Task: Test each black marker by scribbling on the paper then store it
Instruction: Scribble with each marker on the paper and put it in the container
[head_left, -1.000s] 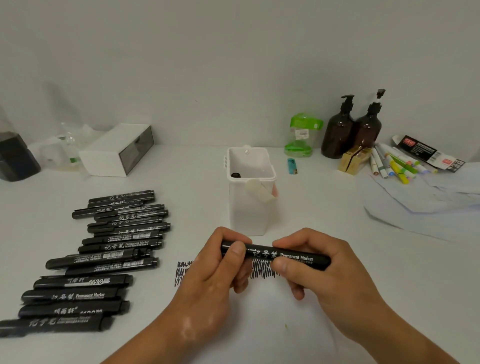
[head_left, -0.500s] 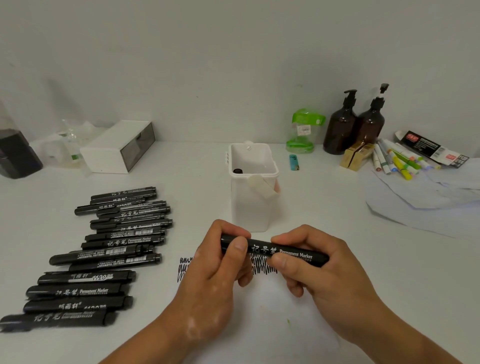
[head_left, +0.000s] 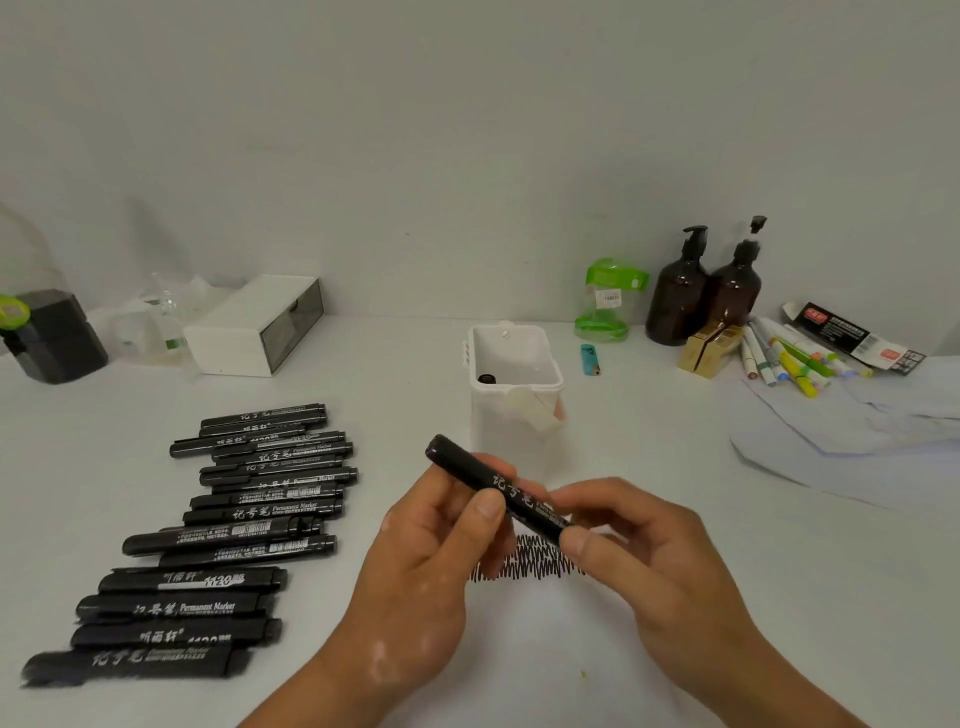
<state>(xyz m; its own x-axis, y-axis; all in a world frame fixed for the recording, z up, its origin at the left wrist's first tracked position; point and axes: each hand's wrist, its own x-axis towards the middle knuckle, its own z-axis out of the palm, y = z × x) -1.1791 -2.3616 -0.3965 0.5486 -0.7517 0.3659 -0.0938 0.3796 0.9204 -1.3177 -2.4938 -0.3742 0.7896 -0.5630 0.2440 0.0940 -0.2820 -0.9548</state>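
White tabletop (head_left: 779, 597) runs back to a plain pale wall (head_left: 467, 130), and the two meet in a straight line behind the clutter.

Along that back line stand a dark container (head_left: 52, 332) at far left, a white box (head_left: 254, 327), a green-topped clear pack (head_left: 608, 301) and two amber pump bottles (head_left: 680, 296). A blue lighter (head_left: 589, 360) lies just in front of the pack. Coloured pens (head_left: 789, 358) are heaped beside the bottles, and pale loose sheets (head_left: 857, 447) spread toward the right edge.

A white tub (head_left: 514, 415) stands mid-table with one dark marker end (head_left: 487, 379) showing inside. Left of it a row of loose markers (head_left: 249, 514) lies side by side, running toward the near left corner.

The black marker (head_left: 493, 486) is held in the air, tilted, in front of the tub and above the scribble (head_left: 535, 564) on the paper (head_left: 545, 649). The left hand (head_left: 431, 561) grips its upper half with thumb and curled fingers. The right hand (head_left: 654, 561) pinches its lower end between thumb and forefinger.

A strip of tabletop shows between the row and the left hand, and a wider stretch between the right hand and the sheets.
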